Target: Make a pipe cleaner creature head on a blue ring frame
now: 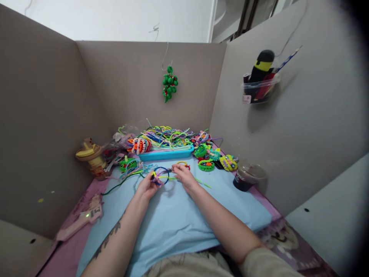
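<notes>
My left hand (147,186) is closed on a small pipe-cleaner piece in pink, purple and yellow (157,177), with a dark blue loop (168,175) standing out from its right side. My right hand (184,176) is held just right of the loop, thumb and fingers pinched together. A small dark tip shows at its fingertips, but I cannot make out what it belongs to. A yellow-green pipe cleaner (206,185) runs from the piece toward the right, passing at the right hand. Behind that hand lies a yellow and red ring-like piece (182,163).
A blue tray (167,154) heaped with pipe cleaners stands at the back. Finished pipe-cleaner figures (206,165) lie to its right. A pink glue gun (83,221) rests at left, near a lidded cup (93,157). Another cup (245,179) stands at right. Grey panels surround the table.
</notes>
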A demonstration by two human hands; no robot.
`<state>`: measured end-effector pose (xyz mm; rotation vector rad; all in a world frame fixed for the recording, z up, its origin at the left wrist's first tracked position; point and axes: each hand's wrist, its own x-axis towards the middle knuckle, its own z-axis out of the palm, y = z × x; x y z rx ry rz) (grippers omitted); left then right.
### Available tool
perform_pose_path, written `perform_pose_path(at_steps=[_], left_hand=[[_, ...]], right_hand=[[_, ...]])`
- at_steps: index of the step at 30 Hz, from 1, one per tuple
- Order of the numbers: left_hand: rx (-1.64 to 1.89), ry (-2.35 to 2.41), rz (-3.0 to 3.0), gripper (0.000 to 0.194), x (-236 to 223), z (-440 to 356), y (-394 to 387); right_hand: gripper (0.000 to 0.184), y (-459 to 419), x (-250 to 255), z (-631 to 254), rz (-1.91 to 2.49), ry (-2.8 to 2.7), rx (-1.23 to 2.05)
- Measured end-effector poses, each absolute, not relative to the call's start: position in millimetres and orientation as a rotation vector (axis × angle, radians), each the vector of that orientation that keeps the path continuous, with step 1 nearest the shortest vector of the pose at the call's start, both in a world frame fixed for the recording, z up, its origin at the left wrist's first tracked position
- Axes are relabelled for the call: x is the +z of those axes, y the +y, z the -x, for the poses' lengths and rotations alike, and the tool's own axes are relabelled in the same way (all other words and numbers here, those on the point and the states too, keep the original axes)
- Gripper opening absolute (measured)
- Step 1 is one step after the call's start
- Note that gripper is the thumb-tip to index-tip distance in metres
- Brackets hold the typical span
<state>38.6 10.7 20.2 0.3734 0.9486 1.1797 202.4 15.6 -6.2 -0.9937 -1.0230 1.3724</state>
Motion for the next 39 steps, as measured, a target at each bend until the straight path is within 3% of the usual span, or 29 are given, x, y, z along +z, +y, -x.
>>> perform_pose_path(at_steps=[4,9,12,18,26,39], left_hand=[[1.158,0.891,-0.370,0.015,24,-44,6],[1.108,0.801,-0.486,0.007,10,-47,6],[1.095,0.761,-0.623,0.003,3,-47,4],[0.959,0.783,-0.729,0.020,11,-43,-5],[0.796,0.866,-0.990,0.027,17,-43,-12],[0.955,0.785,-0.737,0.019,8,-41,-1]], right_hand=[[0.034,14,-4,-201,0.865,-0.863,1.638],[0.033,15,-2,-202,0.796,-0.737,1.729],[0.031,16,-2,-205,0.766,-0.781,1.735],[0.031,15,-1,-209,0.818,-0.849,1.739],[0.030,11,-3,-207,0.839,-1.153,1.632],[0.035,11,2,-209,0.953,-1.020,1.654]])
